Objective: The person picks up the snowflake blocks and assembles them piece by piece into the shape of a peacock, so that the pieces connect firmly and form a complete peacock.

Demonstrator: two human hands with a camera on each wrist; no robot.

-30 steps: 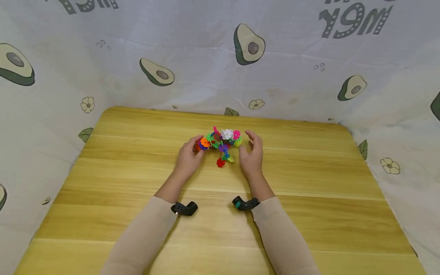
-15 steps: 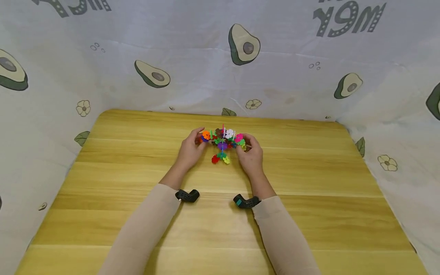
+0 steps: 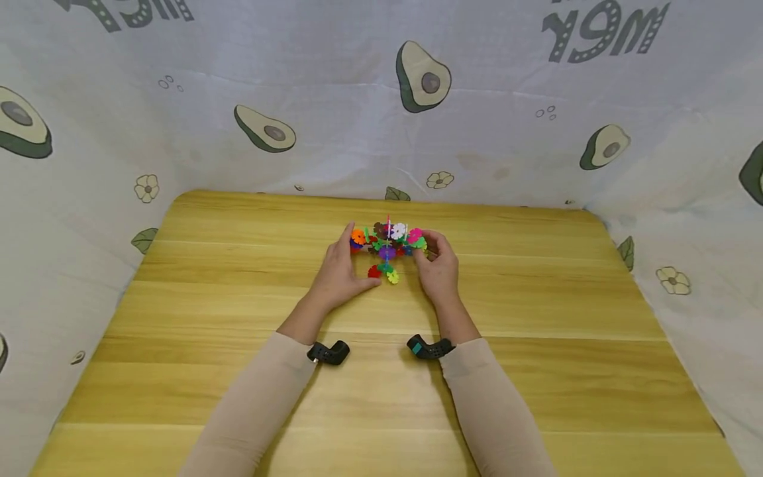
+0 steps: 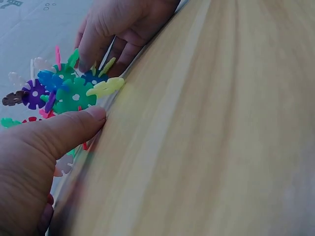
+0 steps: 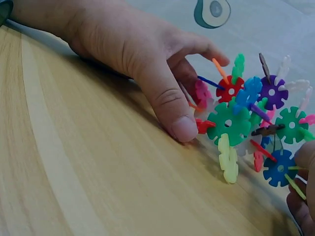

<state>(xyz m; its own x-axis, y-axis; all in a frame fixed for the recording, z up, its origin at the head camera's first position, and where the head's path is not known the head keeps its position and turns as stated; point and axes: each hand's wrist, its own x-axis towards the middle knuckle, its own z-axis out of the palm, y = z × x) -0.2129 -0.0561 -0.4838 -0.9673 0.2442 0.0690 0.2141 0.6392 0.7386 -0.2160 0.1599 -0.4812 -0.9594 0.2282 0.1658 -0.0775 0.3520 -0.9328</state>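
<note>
A many-coloured figure built of interlocking plastic snowflake discs (image 3: 387, 252) stands near the far side of the table. Its front discs are green (image 5: 228, 123), red and yellow. My left hand (image 3: 340, 275) is spread around its left side. The left thumb reaches to the red disc (image 3: 374, 271) at the front, and the fingers extend along the orange and blue end. My right hand (image 3: 440, 268) pinches the right end, where blue and yellow discs show between thumb and fingers in the left wrist view. Some of the right fingers are hidden behind the figure.
The wooden table (image 3: 381, 397) extends on both sides and in front. A pale cloth printed with avocados (image 3: 423, 76) rises behind the table and along its sides. Both wrists wear black camera bands (image 3: 330, 352).
My right hand has closed on the figure's right end. The figure has turned to face forward. Lately my left hand has loosened and spread, its thumb moving down to the red disc.
</note>
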